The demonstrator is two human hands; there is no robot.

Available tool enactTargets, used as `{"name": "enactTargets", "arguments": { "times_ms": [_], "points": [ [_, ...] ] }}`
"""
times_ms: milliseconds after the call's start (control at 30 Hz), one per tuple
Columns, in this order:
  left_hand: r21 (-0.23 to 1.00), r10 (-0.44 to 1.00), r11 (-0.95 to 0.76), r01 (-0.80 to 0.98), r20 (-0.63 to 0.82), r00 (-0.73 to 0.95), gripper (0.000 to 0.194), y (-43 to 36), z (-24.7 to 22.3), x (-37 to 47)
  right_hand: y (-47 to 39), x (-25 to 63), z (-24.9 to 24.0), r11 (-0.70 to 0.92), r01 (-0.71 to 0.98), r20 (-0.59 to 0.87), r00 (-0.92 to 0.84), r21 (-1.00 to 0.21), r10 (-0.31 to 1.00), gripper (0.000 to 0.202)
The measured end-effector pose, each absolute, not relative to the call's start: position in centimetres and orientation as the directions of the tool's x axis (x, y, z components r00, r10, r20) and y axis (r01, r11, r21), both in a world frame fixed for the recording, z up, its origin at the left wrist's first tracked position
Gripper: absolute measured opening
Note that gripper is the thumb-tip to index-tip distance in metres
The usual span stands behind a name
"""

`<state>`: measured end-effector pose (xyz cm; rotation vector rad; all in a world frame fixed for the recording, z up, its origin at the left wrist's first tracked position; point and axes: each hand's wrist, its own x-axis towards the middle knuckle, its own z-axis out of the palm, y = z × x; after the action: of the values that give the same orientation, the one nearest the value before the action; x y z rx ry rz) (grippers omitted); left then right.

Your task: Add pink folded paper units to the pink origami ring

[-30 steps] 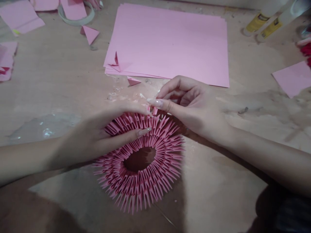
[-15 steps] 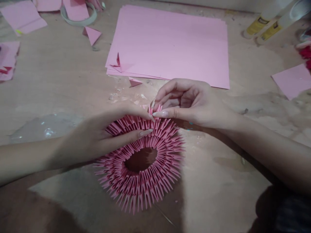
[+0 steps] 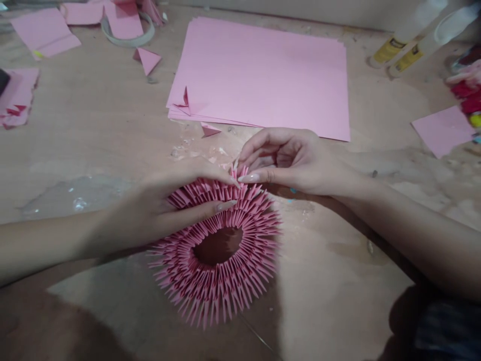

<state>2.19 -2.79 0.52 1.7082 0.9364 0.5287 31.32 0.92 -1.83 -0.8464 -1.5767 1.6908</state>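
A pink ring of folded paper pieces point(image 3: 221, 286), spiky at its outer edge and with an oval hole in the middle, lies tilted on the table. My left hand point(image 3: 169, 200) grips its upper left part, with the thumb on top near the hole and the index finger along the far rim. At the top of the ring, my right hand point(image 3: 289, 160) pinches small pink folded points between thumb and index finger. Its other fingers are curled loosely behind.
Beyond my hands lies a stack of pink sheets point(image 3: 263, 75) with small folded pieces point(image 3: 210, 130) near its corner. A tape roll point(image 3: 150, 35) and cut papers point(image 3: 47, 35) are at the upper left. Two glue bottles point(image 3: 391, 47) and a pink square point(image 3: 443, 130) are at the right.
The view has shifted slightly, so the table objects appear a little lower. Both hands keep nearly the same hold on the ring.
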Motion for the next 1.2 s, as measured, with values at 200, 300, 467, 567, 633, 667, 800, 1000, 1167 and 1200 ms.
{"name": "enactTargets", "arguments": {
  "times_ms": [200, 300, 467, 567, 633, 667, 800, 1000, 1167, 1200],
  "points": [
    [0.936, 0.758, -0.182, 0.302, -0.062, 0.65, 0.017, -2.2, 0.0, 2.1, 0.7, 31.0, -2.1, -0.013, -0.044, 0.013, -0.545, -0.999, 0.839, 0.045],
    [0.902, 0.762, -0.275, 0.333, -0.007, 0.647, 0.018, -2.0, -0.1, 2.2, 0.5, 30.7, -2.3, 0.083, 0.022, 0.068, -0.392, -0.996, 0.918, 0.043],
    [0.861, 0.741, -0.386, 0.331, 0.075, 0.667, 0.022, -1.3, -0.9, 2.2, 2.8, 29.6, -3.3, 0.462, 0.413, 0.392, -0.247, -0.785, 0.886, 0.026],
    [0.843, 0.745, -0.395, 0.364, 0.063, 0.664, 0.028, -0.9, -1.5, 2.1, 5.4, 28.2, -4.2, 0.631, 0.557, 0.454, -0.439, -0.54, 0.776, 0.034],
    [0.848, 0.739, -0.396, 0.352, 0.067, 0.67, 0.028, -0.8, -1.8, 2.0, 6.8, 27.3, -4.8, 0.712, 0.545, 0.445, -0.556, -0.443, 0.702, 0.026],
    [0.855, 0.733, -0.394, 0.338, 0.07, 0.676, 0.028, -0.7, -1.9, 2.0, 7.3, 27.0, -5.1, 0.738, 0.536, 0.426, -0.603, -0.409, 0.674, 0.02],
    [0.875, 0.724, -0.368, 0.315, 0.057, 0.687, 0.032, -0.7, -1.9, 2.0, 6.8, 26.9, -5.1, 0.748, 0.498, 0.452, -0.598, -0.438, 0.662, 0.019],
    [0.846, 0.72, -0.366, 0.389, -0.008, 0.694, 0.033, -0.7, -1.3, 1.8, 3.6, 29.2, -3.9, 0.467, 0.339, 0.34, -0.371, -0.817, 0.864, 0.02],
    [0.857, 0.727, -0.323, 0.4, -0.046, 0.685, 0.038, -0.9, -1.1, 1.8, 0.5, 30.9, -3.9, 0.36, 0.267, 0.27, -0.321, -0.894, 0.908, 0.051],
    [0.855, 0.728, -0.308, 0.418, -0.071, 0.682, 0.038, -0.9, -1.1, 1.8, 0.0, 31.2, -3.8, 0.34, 0.247, 0.261, -0.301, -0.908, 0.917, 0.051]
  ]
}}
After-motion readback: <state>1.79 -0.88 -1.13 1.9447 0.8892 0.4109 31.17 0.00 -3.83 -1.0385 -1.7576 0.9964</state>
